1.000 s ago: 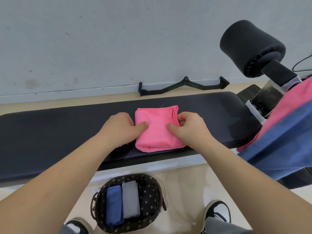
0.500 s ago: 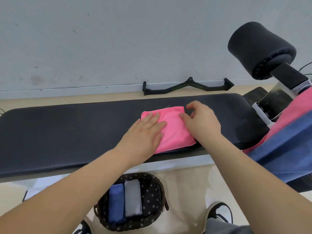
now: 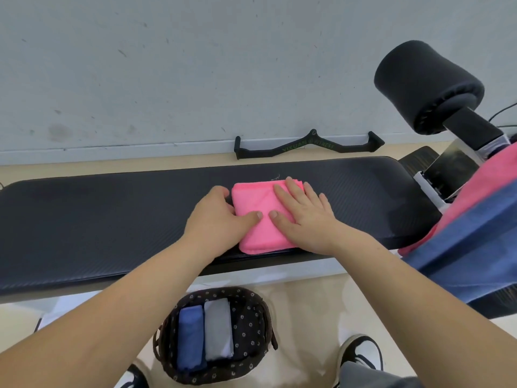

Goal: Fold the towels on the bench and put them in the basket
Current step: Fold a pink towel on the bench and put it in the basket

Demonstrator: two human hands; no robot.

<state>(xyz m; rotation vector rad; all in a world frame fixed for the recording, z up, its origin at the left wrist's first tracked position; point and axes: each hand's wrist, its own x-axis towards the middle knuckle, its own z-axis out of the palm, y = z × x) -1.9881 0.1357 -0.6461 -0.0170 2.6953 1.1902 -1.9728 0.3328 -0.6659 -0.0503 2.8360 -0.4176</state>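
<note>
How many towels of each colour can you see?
Pink: 2, the folded pink towel on the bench and the draped pink towel at the right.
Blue: 2, the folded blue towel in the basket and the draped blue towel.
Grey: 1, the grey towel in the basket.
Total: 5.

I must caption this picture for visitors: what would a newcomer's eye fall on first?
A bright pink towel, folded, lies midway along the black bench; the right hand presses flat on it and the left hand holds its left edge. Below, on the floor, a dotted basket holds a blue towel and a grey towel side by side.
</note>
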